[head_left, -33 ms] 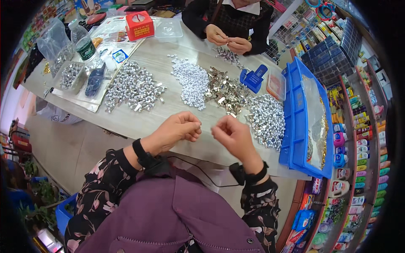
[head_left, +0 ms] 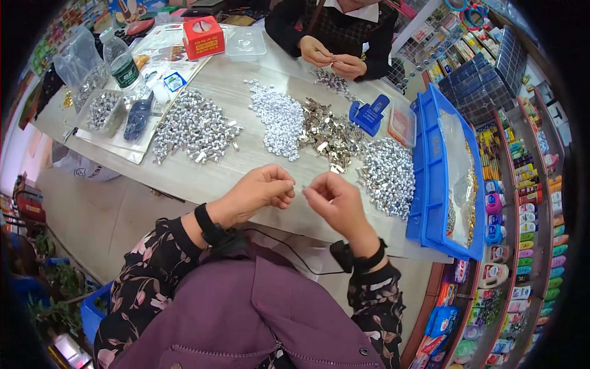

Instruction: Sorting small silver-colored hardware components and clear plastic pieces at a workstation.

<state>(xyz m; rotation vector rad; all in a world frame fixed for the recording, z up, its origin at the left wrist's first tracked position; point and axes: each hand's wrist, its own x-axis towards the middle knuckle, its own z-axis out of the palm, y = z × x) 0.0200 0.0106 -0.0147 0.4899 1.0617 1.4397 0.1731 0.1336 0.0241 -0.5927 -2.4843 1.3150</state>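
Over the near edge of the table, my left hand is closed in a pinch; a tiny pale bit shows at its fingertips, too small to name. Facing it across a narrow gap, my right hand pinches a tiny greyish piece that I cannot make out. Just beyond them lie a heap of white round beads and a heap of small silver metal clips. Closest to my right hand is a pile of small silver-and-white pieces. A similar pile spreads to the left.
A blue plastic tray holding a clear bag stands at the right table edge. Near it are a blue tape-dispenser-like holder and a clear box. Across the table, another person's hands work. A bottle and red box stand far left.
My right hand has moved slightly left and its fingertips now point toward my left hand, with a small greyish piece showing. My left hand has barely shifted.
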